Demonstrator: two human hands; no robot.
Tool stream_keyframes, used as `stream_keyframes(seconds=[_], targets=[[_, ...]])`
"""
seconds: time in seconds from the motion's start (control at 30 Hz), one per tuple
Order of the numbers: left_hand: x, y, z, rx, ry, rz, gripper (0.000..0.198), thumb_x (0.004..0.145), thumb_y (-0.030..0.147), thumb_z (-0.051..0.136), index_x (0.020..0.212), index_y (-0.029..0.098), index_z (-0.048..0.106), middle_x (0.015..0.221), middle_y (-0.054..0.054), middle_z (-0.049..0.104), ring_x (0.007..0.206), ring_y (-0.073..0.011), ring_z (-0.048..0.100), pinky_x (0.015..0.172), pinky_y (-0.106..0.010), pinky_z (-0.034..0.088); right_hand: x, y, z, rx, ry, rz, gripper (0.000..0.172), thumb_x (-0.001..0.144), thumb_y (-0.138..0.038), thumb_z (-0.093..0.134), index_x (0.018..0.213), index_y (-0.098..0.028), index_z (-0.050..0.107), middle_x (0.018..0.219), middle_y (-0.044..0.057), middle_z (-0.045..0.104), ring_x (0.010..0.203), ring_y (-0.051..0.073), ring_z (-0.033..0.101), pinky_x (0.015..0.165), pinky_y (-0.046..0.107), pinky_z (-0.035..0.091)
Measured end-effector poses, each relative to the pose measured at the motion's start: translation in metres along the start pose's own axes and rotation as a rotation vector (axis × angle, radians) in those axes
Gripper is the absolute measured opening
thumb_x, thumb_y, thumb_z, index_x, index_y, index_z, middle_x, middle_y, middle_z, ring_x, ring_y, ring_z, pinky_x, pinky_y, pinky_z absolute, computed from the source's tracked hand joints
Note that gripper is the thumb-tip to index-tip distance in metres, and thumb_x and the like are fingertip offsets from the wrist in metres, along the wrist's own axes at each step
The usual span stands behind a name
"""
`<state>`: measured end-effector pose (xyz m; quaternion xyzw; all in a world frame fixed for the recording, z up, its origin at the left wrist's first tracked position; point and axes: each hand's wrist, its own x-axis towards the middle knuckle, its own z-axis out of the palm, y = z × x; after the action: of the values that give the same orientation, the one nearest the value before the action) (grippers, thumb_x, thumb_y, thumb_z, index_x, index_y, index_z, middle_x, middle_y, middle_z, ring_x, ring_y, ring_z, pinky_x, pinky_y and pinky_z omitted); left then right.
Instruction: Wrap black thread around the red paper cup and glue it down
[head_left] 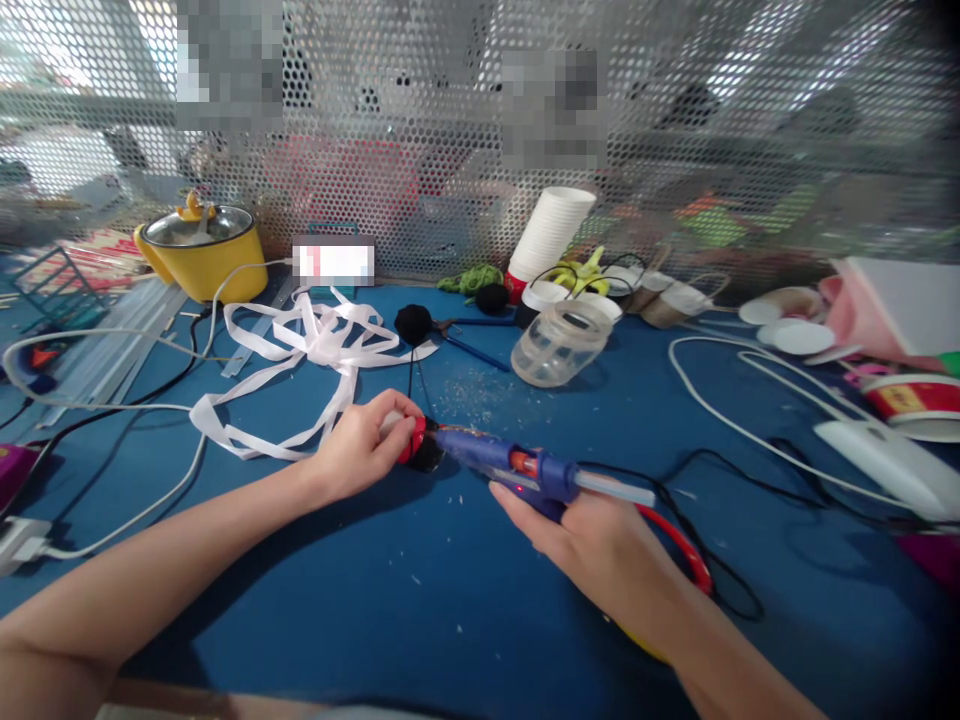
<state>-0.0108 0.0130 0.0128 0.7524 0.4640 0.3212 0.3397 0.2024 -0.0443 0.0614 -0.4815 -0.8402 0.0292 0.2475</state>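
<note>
My left hand (375, 440) is closed around a small red and black cup-like piece (424, 446) lying on its side on the blue table. A black strand runs from that piece up to a ball of black yarn (413, 325). My right hand (585, 540) grips a blue hot glue gun (487, 457), with a clear glue stick (615, 488) sticking out of its back and a small red light glowing. The gun's nozzle points left and is at or close to the black part of the piece; whether it touches I cannot tell.
White ribbon (330, 340) lies tangled behind my left hand. Blue-handled pliers (476, 345) and a clear plastic jar (559, 345) stand beyond the hands. A yellow pot (214, 255), stacked paper cups (551, 235) and a perforated metal screen (420, 150) are farther back. Cables (720, 450) cross both sides.
</note>
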Motion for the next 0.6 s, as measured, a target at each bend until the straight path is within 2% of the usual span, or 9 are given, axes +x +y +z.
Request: stream_keyframes(seconds=[0.13,0.27,0.47,0.6], targets=[[0.0002,-0.0012,0.0003,-0.003,-0.001,0.013,0.020,0.086,0.027,0.041,0.092,0.015,0.056,0.059,0.003,0.060,0.047,-0.0077,0.049,0.049,-0.018,0.038,0.0001,0.0008,0.0000,-0.090,-0.010,-0.187,0.045,0.089,-0.020,0.028,0.074,-0.021,0.071,0.048,0.006,0.058,0.052,0.020,0.061,0.052,0.030,0.051],[0.0001,-0.0015,0.0002,-0.004,-0.001,0.011,0.020,0.086,0.027,0.042,0.091,0.015,0.056,0.058,0.003,0.059,0.046,-0.0074,0.048,0.048,-0.018,0.037,-0.0001,0.0013,0.0007,-0.072,-0.046,-0.079,0.036,0.087,-0.022,0.036,0.074,-0.022,0.069,0.053,0.007,0.061,0.059,0.021,0.064,0.055,0.030,0.053],[0.0002,-0.0005,0.0000,-0.009,0.006,0.004,0.018,0.085,0.026,0.042,0.090,0.015,0.056,0.053,0.005,0.055,0.042,-0.0065,0.044,0.045,-0.017,0.034,0.0009,-0.0020,-0.0005,0.041,-0.048,-0.037,0.032,0.087,-0.023,0.036,0.076,-0.023,0.066,0.067,0.008,0.067,0.064,0.021,0.066,0.057,0.030,0.055],[0.0004,-0.0009,0.0002,-0.010,0.017,0.011,0.018,0.085,0.026,0.042,0.090,0.015,0.056,0.054,0.005,0.056,0.043,-0.0063,0.046,0.045,-0.017,0.033,-0.0017,-0.0029,0.0024,0.107,-0.055,0.026,0.021,0.084,-0.022,0.042,0.081,-0.023,0.063,0.076,0.008,0.069,0.069,0.021,0.067,0.061,0.029,0.055]])
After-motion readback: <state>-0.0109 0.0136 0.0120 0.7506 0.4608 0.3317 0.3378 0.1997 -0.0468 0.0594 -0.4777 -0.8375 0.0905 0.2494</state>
